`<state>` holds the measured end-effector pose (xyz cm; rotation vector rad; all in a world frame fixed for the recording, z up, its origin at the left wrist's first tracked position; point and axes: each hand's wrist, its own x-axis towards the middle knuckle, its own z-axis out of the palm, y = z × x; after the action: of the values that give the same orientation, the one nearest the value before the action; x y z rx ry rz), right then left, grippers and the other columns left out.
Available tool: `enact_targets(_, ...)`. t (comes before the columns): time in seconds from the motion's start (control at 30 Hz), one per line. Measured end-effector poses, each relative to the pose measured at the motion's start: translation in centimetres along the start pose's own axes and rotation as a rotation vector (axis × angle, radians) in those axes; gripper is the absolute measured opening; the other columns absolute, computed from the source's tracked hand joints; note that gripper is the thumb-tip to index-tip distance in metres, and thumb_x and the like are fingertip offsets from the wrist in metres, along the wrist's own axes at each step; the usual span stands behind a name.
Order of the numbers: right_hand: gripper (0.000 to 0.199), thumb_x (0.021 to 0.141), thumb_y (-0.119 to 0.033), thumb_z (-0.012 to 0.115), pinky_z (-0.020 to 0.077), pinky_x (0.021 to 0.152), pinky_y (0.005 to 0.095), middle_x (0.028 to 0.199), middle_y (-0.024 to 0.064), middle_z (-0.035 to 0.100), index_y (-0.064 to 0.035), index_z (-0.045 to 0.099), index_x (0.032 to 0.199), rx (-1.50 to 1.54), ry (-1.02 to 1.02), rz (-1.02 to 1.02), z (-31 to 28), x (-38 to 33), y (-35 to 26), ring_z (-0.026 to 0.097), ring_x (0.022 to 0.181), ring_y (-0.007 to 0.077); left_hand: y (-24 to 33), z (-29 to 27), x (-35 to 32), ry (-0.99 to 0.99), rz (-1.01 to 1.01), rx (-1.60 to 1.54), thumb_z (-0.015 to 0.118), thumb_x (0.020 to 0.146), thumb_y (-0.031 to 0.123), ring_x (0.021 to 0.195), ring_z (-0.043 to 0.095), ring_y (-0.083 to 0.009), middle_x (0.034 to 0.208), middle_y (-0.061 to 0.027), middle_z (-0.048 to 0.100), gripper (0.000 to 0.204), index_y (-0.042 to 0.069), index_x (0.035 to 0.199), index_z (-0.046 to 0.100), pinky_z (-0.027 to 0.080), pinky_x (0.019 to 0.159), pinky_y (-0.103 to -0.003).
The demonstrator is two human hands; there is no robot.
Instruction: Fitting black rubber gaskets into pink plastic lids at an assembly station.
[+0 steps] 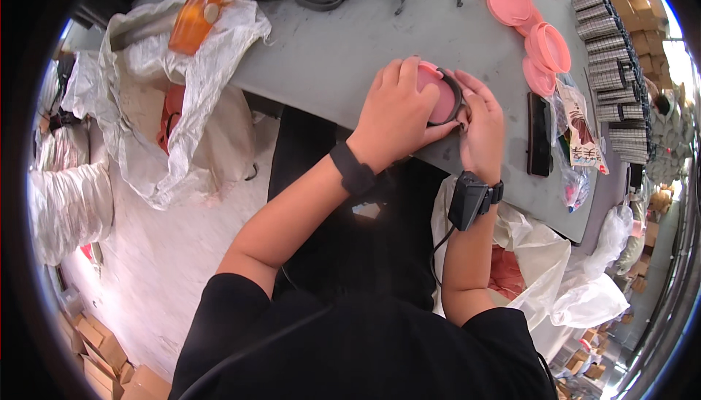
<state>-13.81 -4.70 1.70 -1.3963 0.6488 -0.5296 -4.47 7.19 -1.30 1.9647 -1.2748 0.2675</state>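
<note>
Your left hand [394,111] and right hand [482,126] both grip a round pink piece [438,105] with a dark band [458,93] along its rim, above the grey table [336,56] near its front edge. To your right, beside a black phone [539,137], a packet [582,137] bears dark red print and bold black characters.

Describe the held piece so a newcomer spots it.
At the near edge of the grey table, the left hand and right hand hold a round pink lid. Unlike the pink pieces farther right, it has a dark band along its edge.
</note>
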Motion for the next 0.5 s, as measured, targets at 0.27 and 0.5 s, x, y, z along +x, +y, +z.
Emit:
enact_targets(0.27,0.04,0.092,0.002,0.041,0.0459,0.064,0.0193,0.111,0.006,0.064,0.0037,0.051,0.131,-0.205,-0.109,-0.027,-0.5,-1.2,-0.5,0.055,0.077,0.0063,0.3,-0.4,0.3,-0.054,0.058,-0.058,0.072,0.074,0.034,0.111,0.045,-0.0413,0.125,-0.0256,0.047,0.032,0.004,0.079,0.064,0.039,0.093,-0.049)
enact_targets(0.5,0.057,0.083,0.007,0.048,0.0432,0.062,0.0273,0.072,0.0079,0.049,-0.0067,0.046,0.138,-0.356,-0.084,-0.178,-0.6,-2.0,0.6,0.043,0.062,0.0131,1.3,-0.3,0.1,-0.063,0.0,-0.101,0.069,0.076,0.024,0.117,0.043,-0.0399,0.132,-0.021,0.048,0.02,0.004,0.075,0.068,0.035,0.099,-0.048)
